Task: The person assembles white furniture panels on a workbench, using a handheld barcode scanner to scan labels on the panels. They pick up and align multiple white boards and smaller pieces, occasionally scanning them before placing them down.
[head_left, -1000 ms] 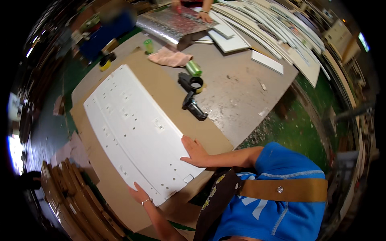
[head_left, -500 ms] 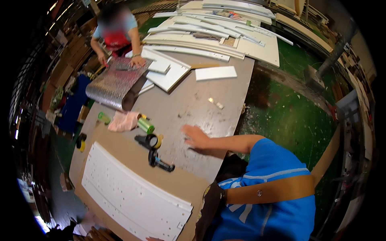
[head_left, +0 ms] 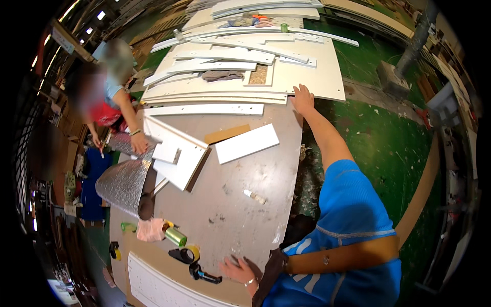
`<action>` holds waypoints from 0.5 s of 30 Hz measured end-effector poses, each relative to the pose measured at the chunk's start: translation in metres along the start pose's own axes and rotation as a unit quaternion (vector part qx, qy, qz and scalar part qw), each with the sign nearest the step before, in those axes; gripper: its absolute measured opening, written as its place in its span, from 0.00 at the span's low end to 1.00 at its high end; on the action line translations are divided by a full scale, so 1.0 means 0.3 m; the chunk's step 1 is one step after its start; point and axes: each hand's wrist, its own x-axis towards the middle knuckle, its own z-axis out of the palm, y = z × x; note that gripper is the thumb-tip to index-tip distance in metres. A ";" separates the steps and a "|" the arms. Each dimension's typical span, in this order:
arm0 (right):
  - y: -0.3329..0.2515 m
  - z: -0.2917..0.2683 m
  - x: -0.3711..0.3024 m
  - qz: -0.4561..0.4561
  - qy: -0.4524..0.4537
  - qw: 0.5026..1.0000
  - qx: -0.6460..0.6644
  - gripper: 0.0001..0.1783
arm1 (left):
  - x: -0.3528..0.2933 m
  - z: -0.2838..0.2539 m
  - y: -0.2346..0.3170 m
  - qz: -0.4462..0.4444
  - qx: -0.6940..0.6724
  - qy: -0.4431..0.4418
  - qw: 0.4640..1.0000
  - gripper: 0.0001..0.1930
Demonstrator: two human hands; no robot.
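My right hand [head_left: 303, 100] is stretched to the far side, its fingers extended at the near edge of a large white panel [head_left: 317, 77]. Whether it touches the panel I cannot tell. My left hand [head_left: 237, 270], with a bracelet at the wrist, is low over the table [head_left: 230, 204] with spread fingers and nothing in it. Nearest to the left hand is a black tape dispenser [head_left: 204, 275]. Beside that lies a yellow tape roll [head_left: 192, 253]. A white drilled panel [head_left: 158, 281] lies on brown cardboard [head_left: 148, 254], partly cut off below.
Long white strips [head_left: 220, 55] lie piled on the far panels. A loose white board [head_left: 247, 144] and a small tube [head_left: 254, 196] are on the table. At the left, a co-worker's hand [head_left: 139, 142] rests by silvery foil wrap [head_left: 123, 184]. A green roll [head_left: 175, 236] touches a pink cloth [head_left: 151, 229].
My right hand has moved from the middle of the table to the far panel's edge. My left hand has come into fuller view. The whole view has shifted toward the far end.
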 end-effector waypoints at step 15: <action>0.443 0.180 0.705 0.043 0.085 0.995 0.038 0.50 | 0.536 0.435 0.551 0.072 0.072 -0.006 0.995 0.25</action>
